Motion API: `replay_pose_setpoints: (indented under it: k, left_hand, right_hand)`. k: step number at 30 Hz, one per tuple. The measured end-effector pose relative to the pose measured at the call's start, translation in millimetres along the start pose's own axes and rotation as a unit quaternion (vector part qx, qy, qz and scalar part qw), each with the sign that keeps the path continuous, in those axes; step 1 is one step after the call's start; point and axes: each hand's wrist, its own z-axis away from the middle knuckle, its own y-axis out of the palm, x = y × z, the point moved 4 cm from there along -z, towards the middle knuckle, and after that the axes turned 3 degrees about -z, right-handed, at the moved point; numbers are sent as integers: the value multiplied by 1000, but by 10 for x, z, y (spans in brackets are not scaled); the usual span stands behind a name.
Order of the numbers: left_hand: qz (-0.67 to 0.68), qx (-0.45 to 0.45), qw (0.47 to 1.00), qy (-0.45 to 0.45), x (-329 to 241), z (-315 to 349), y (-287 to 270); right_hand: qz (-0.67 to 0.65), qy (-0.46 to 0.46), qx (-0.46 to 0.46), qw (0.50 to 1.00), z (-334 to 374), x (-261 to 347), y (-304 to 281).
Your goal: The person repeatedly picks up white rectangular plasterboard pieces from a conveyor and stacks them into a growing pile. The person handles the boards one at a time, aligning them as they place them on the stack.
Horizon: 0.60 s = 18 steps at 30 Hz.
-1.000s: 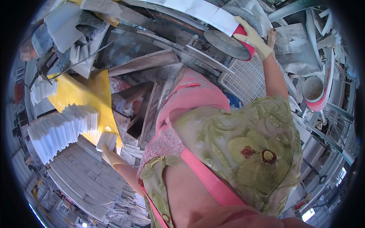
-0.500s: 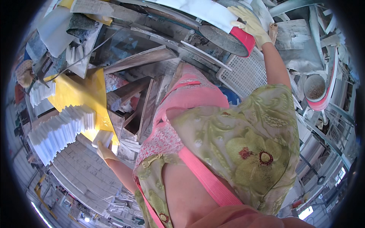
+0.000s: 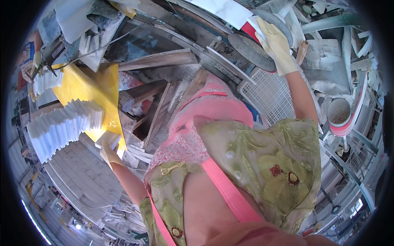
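My left hand point(image 3: 109, 154), in a pale glove, grips a small white block point(image 3: 108, 139) at the corner of a yellow sheet point(image 3: 88, 90). Beside it, a long row of thin white tiles point(image 3: 65, 125) stands packed on edge. My right hand point(image 3: 274, 43), in a cream glove, is at the far right with its fingers stretched along a thin white piece point(image 3: 253, 21). The palm side is hidden. That piece is against the end of a belt with a white top point(image 3: 225, 10) and a red section point(image 3: 249, 31). A grey disc-like part point(image 3: 251, 51) sits just below.
A white perforated crate point(image 3: 269, 96) is below my right forearm. Wooden boards point(image 3: 158, 60) form an open frame at centre left. Farther right are a pot of grainy matter point(image 3: 339, 112) and scrap slabs point(image 3: 322, 53). A second group of tiles point(image 3: 46, 81) stands far left.
My right hand has moved slightly down and right, its fingers now together along a white piece. My left hand still holds the block, and the view has shifted a little.
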Motion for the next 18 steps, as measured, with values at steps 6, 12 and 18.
replay_pose_setpoints:
  k: [6, 12, 18]
  left_hand:
    - [27, -1, 1000, 10, 57, 0, -46]
    - [42, -3, 999, -2, 49, -3, -32]
    - [8, 108, 994, 25, -8, 90, -151]
  right_hand:
    - [167, -163, -17, 972, -268, 338, -8]
    - [50, -168, -7, 984, -539, 455, 72]
    - [-54, -246, -45, 967, -712, 436, 117]
